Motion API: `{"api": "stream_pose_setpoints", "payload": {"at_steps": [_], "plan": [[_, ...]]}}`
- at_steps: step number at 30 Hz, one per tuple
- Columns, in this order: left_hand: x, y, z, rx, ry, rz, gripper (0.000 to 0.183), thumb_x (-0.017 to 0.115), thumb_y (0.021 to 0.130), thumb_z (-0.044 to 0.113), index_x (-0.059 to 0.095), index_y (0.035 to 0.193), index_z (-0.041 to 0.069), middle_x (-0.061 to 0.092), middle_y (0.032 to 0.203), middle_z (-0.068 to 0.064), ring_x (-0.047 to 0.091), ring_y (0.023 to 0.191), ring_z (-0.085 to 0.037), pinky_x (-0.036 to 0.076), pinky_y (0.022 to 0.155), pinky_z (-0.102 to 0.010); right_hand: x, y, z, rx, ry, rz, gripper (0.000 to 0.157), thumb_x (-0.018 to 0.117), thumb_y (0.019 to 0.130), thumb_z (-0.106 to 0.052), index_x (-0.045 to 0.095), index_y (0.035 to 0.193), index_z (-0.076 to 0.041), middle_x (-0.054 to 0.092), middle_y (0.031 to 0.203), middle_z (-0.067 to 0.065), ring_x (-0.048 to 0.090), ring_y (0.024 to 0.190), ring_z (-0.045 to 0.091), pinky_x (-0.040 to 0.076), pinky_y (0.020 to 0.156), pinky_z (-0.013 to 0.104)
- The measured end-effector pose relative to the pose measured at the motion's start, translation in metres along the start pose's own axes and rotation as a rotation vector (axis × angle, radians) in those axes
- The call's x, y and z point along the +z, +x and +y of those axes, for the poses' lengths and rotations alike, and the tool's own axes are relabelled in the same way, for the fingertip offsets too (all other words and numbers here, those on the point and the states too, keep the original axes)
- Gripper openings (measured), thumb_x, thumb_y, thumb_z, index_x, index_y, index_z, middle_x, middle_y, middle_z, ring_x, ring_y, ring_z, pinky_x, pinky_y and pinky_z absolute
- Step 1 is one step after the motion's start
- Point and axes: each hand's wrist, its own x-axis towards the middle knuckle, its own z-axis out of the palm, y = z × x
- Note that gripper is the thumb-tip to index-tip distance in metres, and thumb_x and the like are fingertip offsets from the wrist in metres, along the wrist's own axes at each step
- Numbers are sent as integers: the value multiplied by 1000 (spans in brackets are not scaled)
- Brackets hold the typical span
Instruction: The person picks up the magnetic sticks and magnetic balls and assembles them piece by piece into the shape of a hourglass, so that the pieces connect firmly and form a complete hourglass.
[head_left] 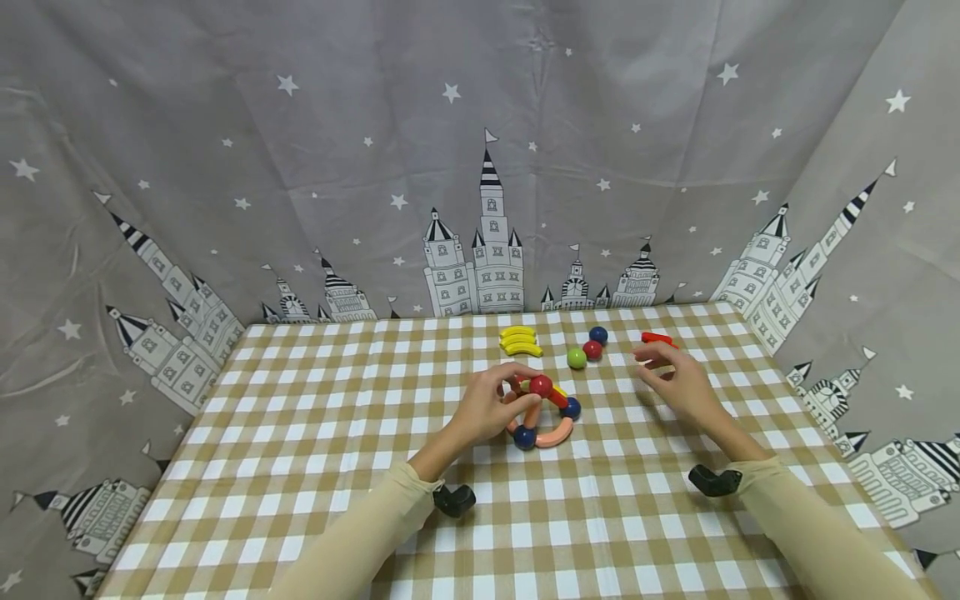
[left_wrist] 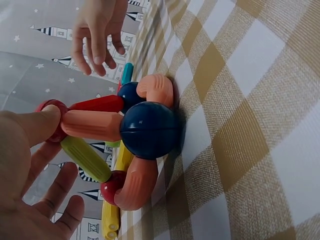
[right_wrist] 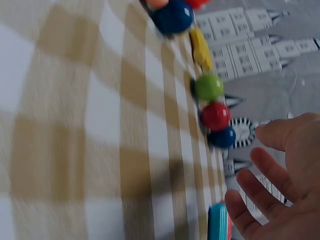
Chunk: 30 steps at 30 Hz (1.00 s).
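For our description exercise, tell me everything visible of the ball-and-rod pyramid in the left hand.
The pyramid looks like glossy plastic. Its top red ball joins three straight rods, a red rod, peach rod and green rod, sloping to two dark blue balls and a lower red ball. Two curved peach pieces join these at the base; a yellow piece behind is partly hidden. It appears to rest on the checked tablecloth, the left hand pinching its top.

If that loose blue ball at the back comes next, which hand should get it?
Probably the right hand: it holds nothing, and its fingertips look closer to the loose blue ball. The left hand is busy, pinching the top red ball of the model.
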Motion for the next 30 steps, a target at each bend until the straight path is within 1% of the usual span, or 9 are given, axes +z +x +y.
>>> {"api": "stream_pose_setpoints", "payload": {"at_steps": [2, 3, 8, 10, 12, 17, 24, 26, 30], "plan": [[0, 0, 0, 5, 2, 2, 30, 78, 94, 22, 73, 122, 13, 69, 96, -12, 59, 78, -40, 39, 61, -24, -5, 3, 6, 17, -17, 20, 27, 72, 95, -2, 66, 121, 1, 71, 116, 20, 68, 103, 36, 53, 77, 25], [0, 0, 0, 8, 3, 4, 30, 78, 94, 22, 73, 122, 13, 69, 95, -12, 59, 78, -40, 39, 60, -24, -8, 4, 9, 27, -25, 27, 26, 71, 95, -3, 66, 121, 1, 70, 118, 21, 67, 104, 37, 54, 78, 28], [0, 0, 1, 16, 13, 12, 30, 79, 93, 21, 73, 121, 13, 70, 95, -9, 60, 78, -39, 39, 61, -24, -17, 8, 24, 88, -67, 43, 28, 70, 97, -7, 64, 124, -1, 68, 121, 23, 64, 109, 40, 54, 87, 50], [0, 0, 1, 12, 12, 13, 30, 79, 93, 21, 73, 122, 14, 71, 97, -9, 60, 80, -37, 40, 61, -24, -19, 8, 30, 103, -62, 51, 30, 70, 97, -6, 64, 125, 0, 67, 121, 24, 62, 111, 42, 53, 91, 55], [0, 0, 1, 2, 5, 11, 31, 80, 92, 21, 73, 122, 14, 71, 99, -9, 61, 81, -36, 41, 62, -24, -21, 9, 35, 108, -51, 59, 30, 71, 96, -5, 64, 125, 0, 67, 120, 25, 61, 111, 43, 52, 93, 57], [-1, -1, 2, -19, -16, 13, 31, 80, 92, 21, 74, 122, 15, 72, 100, -7, 60, 81, -34, 41, 62, -25, -22, 11, 44, 93, -85, 79, 29, 74, 93, -5, 65, 120, 1, 68, 116, 25, 64, 107, 44, 51, 91, 55], [-1, 0, 2, -15, -30, 7, 32, 80, 92, 22, 74, 122, 15, 72, 102, -12, 59, 77, -33, 40, 60, -24, -21, 15, 48, 119, -118, 80, 31, 78, 93, -12, 66, 119, 0, 71, 114, 23, 67, 99, 41, 49, 85, 43], [-1, 0, 2, -19, -32, 6, 32, 80, 92, 23, 74, 122, 15, 72, 102, -10, 59, 76, -33, 41, 60, -24, -20, 17, 49, 125, -119, 75, 32, 79, 92, -15, 67, 118, 0, 72, 112, 22, 68, 97, 40, 49, 84, 42], [-2, 0, 3, -34, -36, 5, 32, 80, 92, 22, 74, 123, 17, 72, 101, -1, 61, 81, -35, 41, 61, -24, -18, 21, 50, 136, -129, 51, 32, 80, 92, -19, 68, 114, 0, 73, 106, 20, 69, 92, 36, 51, 81, 38]]}}
